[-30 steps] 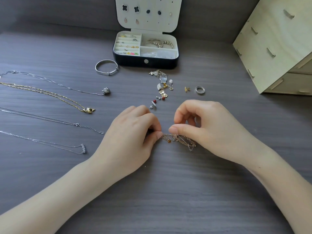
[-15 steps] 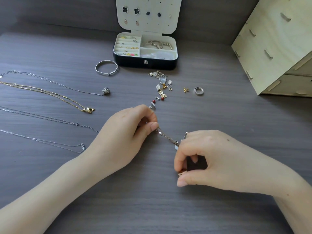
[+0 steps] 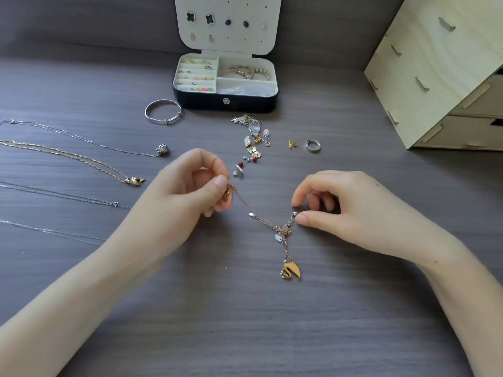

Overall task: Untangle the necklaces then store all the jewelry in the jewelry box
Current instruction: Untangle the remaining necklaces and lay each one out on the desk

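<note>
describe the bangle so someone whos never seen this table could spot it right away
Find the black jewelry box standing open at the back of the table. Just off its front left corner the silver bangle lies flat. It is the only big hoop: the ring further right is far smaller, and the necklaces to the left are thin chains.

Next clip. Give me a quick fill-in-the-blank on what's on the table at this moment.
1. The jewelry box stands with its lid ____.
2. The silver bangle lies to the box's ____.
3. The pendant below the knot in the tangled chains is ____ in colour.
4. The left hand pinches one end of the chains; the hand nearer the knot is the ____ one.
Missing: open, left, gold, right.
</note>
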`<action>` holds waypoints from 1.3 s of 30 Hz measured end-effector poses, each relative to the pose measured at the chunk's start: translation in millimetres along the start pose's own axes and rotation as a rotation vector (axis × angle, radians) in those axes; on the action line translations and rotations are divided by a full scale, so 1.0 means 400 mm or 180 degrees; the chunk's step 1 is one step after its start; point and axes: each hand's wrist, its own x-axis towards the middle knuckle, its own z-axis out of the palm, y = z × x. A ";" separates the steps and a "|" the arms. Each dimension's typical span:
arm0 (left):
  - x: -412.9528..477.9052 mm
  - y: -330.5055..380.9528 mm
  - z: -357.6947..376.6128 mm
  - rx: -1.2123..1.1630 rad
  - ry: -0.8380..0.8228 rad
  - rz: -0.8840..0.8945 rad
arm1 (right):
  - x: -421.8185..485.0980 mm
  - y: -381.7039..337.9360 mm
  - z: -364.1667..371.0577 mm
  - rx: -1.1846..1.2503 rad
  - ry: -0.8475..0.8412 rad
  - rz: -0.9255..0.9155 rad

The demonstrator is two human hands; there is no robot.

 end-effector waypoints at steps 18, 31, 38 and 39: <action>0.012 0.031 -0.038 -0.0957 0.0263 -0.0147 | 0.004 -0.011 0.005 0.0128 0.0171 0.0177; 0.008 -0.013 -0.011 0.1999 0.1006 0.0487 | 0.026 -0.002 0.018 0.1292 0.0784 0.0475; 0.021 -0.022 0.008 0.3025 0.0925 0.0845 | 0.018 -0.013 0.033 0.0257 0.1053 0.0412; 0.021 -0.025 0.007 0.3192 0.0902 0.0883 | 0.012 -0.020 0.027 0.0234 0.1006 0.0340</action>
